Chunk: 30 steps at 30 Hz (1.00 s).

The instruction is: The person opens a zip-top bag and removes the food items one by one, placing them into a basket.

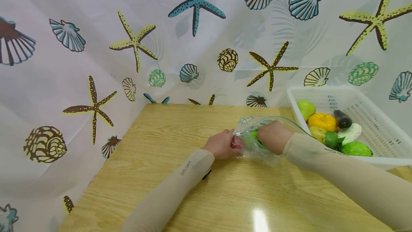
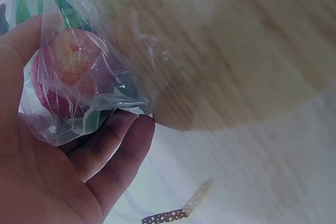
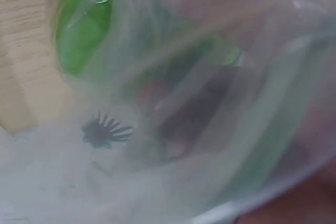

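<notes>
A clear zip bag (image 1: 265, 157) lies on the wooden table, its mouth open towards the right. My left hand (image 1: 220, 144) grips its left end, thumb and fingers around a pink-red peach (image 2: 73, 77) that shows through the plastic. My right hand (image 1: 274, 138) reaches inside the bag through the mouth, knuckles up. Just left of its fingers sits a bright green vegetable (image 1: 255, 137), also seen through the film as a glossy green shape (image 3: 84, 30) in the right wrist view. The right fingertips are hidden, so I cannot tell whether they hold it.
A white perforated basket (image 1: 376, 114) stands at the right. In it lie a green pear (image 1: 305, 109), an orange pumpkin (image 1: 322, 121), an eggplant (image 1: 343, 119), a green bumpy vegetable (image 1: 356, 149) and several others. A shell-and-starfish curtain (image 1: 206, 53) hangs behind the table (image 1: 170, 128).
</notes>
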Each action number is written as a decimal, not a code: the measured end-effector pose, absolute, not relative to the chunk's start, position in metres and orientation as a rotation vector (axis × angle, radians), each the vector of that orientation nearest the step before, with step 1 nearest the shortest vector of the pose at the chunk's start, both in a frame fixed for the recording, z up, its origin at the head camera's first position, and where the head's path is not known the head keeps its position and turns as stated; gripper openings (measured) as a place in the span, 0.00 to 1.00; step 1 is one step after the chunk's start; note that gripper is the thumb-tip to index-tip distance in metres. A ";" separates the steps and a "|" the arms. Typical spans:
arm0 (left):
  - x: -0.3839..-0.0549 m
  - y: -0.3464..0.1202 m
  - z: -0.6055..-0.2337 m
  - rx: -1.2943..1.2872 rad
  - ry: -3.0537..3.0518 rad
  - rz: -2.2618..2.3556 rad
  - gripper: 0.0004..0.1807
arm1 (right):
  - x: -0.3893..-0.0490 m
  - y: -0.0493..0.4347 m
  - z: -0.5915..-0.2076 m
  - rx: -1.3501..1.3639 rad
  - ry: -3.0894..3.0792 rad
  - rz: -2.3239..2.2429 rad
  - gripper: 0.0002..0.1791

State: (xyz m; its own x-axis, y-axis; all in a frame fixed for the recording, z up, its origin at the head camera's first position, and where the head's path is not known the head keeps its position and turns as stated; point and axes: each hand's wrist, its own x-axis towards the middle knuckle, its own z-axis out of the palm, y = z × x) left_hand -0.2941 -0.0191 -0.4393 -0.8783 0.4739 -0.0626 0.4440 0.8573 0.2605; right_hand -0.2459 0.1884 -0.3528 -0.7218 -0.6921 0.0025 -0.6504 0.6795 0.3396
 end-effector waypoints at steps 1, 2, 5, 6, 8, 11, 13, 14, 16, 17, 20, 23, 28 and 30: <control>-0.294 -0.019 -0.440 0.720 2.907 0.362 0.41 | -0.247 0.189 -0.353 1.121 -2.755 -0.486 0.15; -0.295 -0.019 -0.440 0.717 2.908 0.357 0.41 | -0.248 0.190 -0.352 1.135 -2.764 -0.491 0.14; -0.295 -0.018 -0.441 0.715 2.907 0.350 0.43 | -0.251 0.194 -0.351 1.166 -2.829 -0.480 0.13; -0.295 -0.018 -0.441 0.715 2.907 0.349 0.43 | -0.252 0.195 -0.350 1.170 -2.853 -0.482 0.12; -0.295 -0.018 -0.440 0.721 2.909 0.344 0.43 | -0.252 0.196 -0.348 1.160 -2.903 -0.469 0.12; -0.294 -0.018 -0.440 0.731 2.907 0.345 0.43 | -0.254 0.198 -0.344 1.144 -2.970 -0.459 0.11; -0.294 -0.018 -0.439 0.739 2.903 0.349 0.42 | -0.256 0.198 -0.340 1.128 -3.033 -0.449 0.11; -0.294 -0.018 -0.439 0.739 2.900 0.352 0.43 | -0.258 0.198 -0.339 1.124 -3.067 -0.441 0.11; -0.294 -0.018 -0.439 0.737 2.898 0.354 0.44 | -0.261 0.198 -0.337 1.111 -3.144 -0.412 0.11; -0.294 -0.018 -0.439 0.733 2.895 0.356 0.44 | -0.262 0.197 -0.335 1.095 -3.185 -0.393 0.11; -0.293 -0.018 -0.439 0.728 2.893 0.350 0.44 | -0.263 0.197 -0.334 1.074 -3.242 -0.378 0.12; -0.292 -0.018 -0.438 0.734 2.896 0.329 0.42 | -0.262 0.196 -0.336 1.077 -3.250 -0.409 0.11; -0.289 -0.017 -0.435 0.741 2.899 0.332 0.38 | -0.260 0.191 -0.337 1.062 -3.280 -0.426 0.16; -0.288 -0.017 -0.434 0.742 2.901 0.336 0.37 | -0.259 0.190 -0.337 1.046 -3.294 -0.435 0.18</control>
